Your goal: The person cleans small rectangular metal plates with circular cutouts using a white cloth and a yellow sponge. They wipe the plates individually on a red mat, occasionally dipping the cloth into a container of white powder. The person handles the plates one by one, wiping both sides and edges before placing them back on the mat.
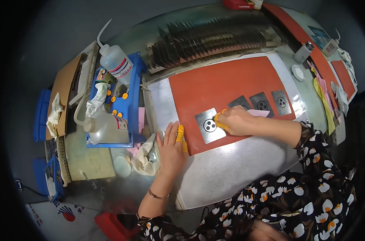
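A silver metal plate (205, 115) with a black ring and dots lies on the orange-red mat (218, 80). At its right edge is my right hand (238, 121), fingers closed in a pinch, with yellow finger cots on the fingertips. A pink wipe (258, 113) pokes out from this hand; the fingers hide the rest. My left hand (173, 146) rests flat at the mat's left edge, fingers stretched out, two with yellow cots, holding nothing. Beyond my right hand lie three darker plates, one partly covered (239, 102), one in the middle (259, 99) and one at the right (279, 96).
Along the back stands a rack of thin upright plates (214, 42). At left, a blue tray (136, 80) holds an upper squeeze bottle (115, 60), a lower one (108, 128) and orange round pieces (125, 96). A crumpled whitish cloth (146, 158) lies beside my left hand.
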`<act>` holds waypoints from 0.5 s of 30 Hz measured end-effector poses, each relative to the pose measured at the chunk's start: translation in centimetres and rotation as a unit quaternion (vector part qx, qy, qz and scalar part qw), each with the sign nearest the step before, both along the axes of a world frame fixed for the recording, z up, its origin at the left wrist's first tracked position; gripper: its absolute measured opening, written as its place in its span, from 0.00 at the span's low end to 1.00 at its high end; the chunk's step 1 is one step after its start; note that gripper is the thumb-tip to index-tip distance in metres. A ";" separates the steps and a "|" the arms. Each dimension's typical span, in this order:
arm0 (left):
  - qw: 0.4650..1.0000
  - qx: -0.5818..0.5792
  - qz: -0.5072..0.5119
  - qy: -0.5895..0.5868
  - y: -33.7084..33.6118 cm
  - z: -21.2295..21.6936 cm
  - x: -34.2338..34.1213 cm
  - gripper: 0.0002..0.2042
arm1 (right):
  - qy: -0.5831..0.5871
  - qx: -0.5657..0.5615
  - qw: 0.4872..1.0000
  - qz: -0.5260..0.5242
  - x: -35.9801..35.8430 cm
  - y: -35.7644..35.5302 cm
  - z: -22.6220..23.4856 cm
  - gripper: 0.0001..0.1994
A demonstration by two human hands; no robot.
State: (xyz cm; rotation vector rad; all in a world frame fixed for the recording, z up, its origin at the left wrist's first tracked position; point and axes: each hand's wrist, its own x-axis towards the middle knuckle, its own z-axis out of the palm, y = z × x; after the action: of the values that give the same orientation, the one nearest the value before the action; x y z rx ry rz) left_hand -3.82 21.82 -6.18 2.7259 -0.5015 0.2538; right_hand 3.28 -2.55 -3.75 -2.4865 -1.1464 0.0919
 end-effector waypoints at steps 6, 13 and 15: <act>1.000 -0.001 -0.001 0.013 0.4 0.3 -0.2 0.18 | 0.003 -0.030 0.996 0.087 1.0 3.3 0.7 0.04; 1.000 -0.001 0.003 0.024 0.1 0.7 0.0 0.18 | -0.019 -0.008 0.998 0.061 2.1 4.5 -0.8 0.03; 1.000 -0.007 0.007 0.026 0.0 0.6 -0.1 0.19 | -0.020 -0.022 0.998 0.055 2.7 4.6 -0.2 0.04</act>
State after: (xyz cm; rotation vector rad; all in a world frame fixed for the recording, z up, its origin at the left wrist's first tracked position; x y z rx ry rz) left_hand -3.95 21.82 -5.62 2.7164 -0.4649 0.1887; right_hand 6.00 2.10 -3.91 -2.4718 -1.3122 0.0999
